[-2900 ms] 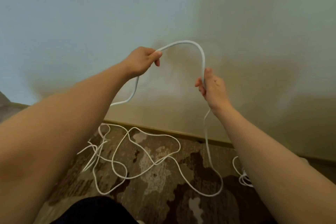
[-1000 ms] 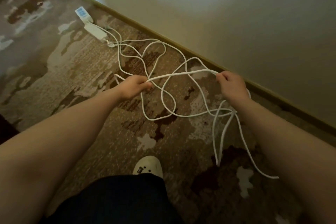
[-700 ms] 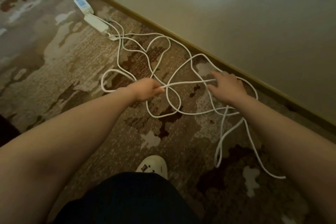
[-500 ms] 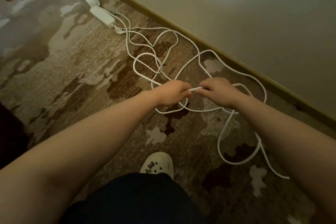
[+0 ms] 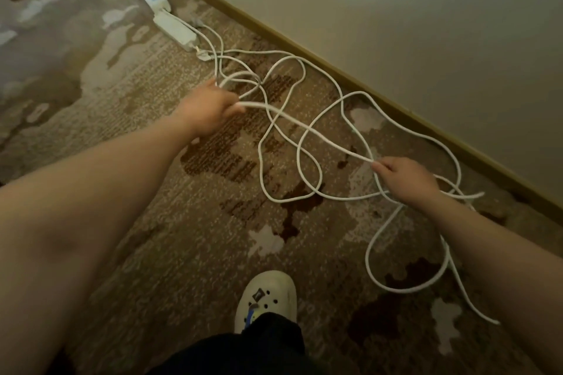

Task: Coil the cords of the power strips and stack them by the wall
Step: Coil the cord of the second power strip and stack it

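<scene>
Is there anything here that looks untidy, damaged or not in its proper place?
Yes. The white cord sprawls over the carpet in crossing loops, not coiled; the left hand and right hand hold one stretch taut. The power strips lie end to end near the wall, unstacked. No damage is visible.

Brown patterned carpet (image 5: 128,137) carries loose white cord (image 5: 278,192), two power strips (image 5: 175,29) and a white clog (image 5: 266,295).
</scene>
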`<action>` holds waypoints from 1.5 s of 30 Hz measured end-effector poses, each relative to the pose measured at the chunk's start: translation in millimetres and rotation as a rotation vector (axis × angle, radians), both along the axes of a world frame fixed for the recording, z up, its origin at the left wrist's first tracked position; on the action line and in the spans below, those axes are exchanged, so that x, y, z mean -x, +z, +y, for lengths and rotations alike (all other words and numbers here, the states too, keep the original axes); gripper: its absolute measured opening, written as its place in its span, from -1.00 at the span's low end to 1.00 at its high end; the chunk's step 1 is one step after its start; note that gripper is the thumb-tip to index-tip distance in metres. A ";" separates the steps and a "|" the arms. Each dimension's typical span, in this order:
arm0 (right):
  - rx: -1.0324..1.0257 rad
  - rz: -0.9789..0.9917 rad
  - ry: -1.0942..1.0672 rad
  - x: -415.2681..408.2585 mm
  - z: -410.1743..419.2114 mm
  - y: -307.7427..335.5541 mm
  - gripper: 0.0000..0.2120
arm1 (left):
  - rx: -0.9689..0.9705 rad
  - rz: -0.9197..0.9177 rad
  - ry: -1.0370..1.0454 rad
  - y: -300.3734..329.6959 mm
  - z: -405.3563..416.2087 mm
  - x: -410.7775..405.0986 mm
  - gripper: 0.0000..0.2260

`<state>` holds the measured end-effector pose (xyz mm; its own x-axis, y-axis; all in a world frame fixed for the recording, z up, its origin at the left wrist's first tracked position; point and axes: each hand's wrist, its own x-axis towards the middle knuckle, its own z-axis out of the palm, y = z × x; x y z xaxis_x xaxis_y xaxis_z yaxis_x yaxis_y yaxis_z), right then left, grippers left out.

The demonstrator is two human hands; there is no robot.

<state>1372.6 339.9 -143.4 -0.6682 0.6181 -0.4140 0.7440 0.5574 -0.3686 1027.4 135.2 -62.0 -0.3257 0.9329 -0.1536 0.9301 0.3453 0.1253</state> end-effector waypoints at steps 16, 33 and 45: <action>0.372 0.703 -0.410 -18.6 19.9 83.9 -0.19 | -0.381 -1.677 0.164 149.0 172.0 -255.9 -0.64; 0.190 0.826 -0.498 -58.5 27.0 128.4 -0.71 | -0.502 -1.364 0.250 169.0 189.7 -271.0 -0.77; 0.151 0.895 -0.332 -87.5 44.7 165.2 -0.60 | 0.316 -0.453 -0.282 45.7 189.5 -263.3 -0.70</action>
<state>1460.1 384.6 21.8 -0.5759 0.8142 0.0731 0.2640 0.2699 -0.9260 1290.7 324.7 -16.3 0.0889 0.8603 -0.5019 0.8692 0.1791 0.4608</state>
